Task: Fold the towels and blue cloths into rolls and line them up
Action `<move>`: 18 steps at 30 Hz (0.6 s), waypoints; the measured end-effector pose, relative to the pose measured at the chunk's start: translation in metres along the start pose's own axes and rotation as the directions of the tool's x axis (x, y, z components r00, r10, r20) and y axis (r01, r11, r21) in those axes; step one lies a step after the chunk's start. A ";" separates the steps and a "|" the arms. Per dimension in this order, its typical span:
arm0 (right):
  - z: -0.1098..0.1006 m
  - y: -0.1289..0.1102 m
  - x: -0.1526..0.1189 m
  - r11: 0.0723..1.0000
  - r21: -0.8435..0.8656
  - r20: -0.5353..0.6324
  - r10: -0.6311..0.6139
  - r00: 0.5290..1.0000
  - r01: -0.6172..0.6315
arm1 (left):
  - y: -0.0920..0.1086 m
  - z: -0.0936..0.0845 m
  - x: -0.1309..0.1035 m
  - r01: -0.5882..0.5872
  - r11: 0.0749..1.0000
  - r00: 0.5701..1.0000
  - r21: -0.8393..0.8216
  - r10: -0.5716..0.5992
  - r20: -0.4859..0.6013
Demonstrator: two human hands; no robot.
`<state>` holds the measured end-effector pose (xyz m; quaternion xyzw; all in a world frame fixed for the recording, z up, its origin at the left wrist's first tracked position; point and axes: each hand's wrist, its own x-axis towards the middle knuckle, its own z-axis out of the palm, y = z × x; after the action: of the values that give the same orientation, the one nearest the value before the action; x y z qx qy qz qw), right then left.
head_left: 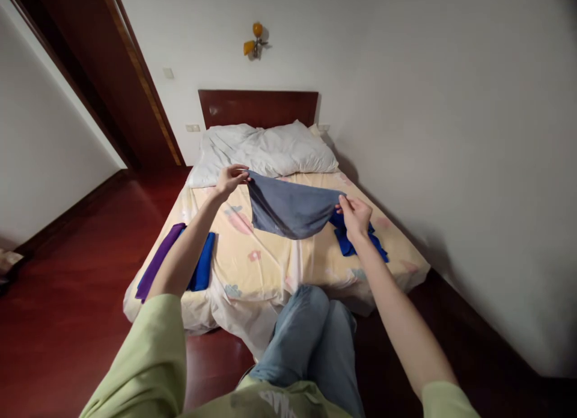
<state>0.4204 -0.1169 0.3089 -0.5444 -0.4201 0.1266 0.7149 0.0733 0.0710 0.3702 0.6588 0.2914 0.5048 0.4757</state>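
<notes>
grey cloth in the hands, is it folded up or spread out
Spread out. The grey cloth hangs stretched between the left hand and the right hand, each pinching a top corner, its lower edge sagging above the bed.

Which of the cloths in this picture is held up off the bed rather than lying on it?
The grey cloth: the left hand and right hand pinch its top corners, so it sags between them. The purple cloth and both blue cloths lie on the bed.
</notes>
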 end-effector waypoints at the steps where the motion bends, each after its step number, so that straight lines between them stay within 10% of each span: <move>1: 0.002 -0.011 0.012 1.000 0.010 0.021 -0.023 1.000 0.023 | 0.011 -0.005 -0.007 -0.016 1.000 1.000 0.024 0.016 -0.010; 8: 0.019 -0.062 0.046 0.990 0.114 0.068 0.076 0.995 -0.083 | 0.044 -0.033 -0.044 -0.036 0.990 0.995 0.137 0.049 -0.092; 18: 0.016 -0.054 0.027 0.945 0.179 0.242 0.229 0.943 -0.275 | 0.041 -0.056 -0.072 0.059 0.963 0.983 0.262 -0.010 -0.184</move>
<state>0.4102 -0.1088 0.3703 -0.4980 -0.4066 0.3200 0.6959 -0.0070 0.0119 0.3820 0.6629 0.4099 0.5105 0.3633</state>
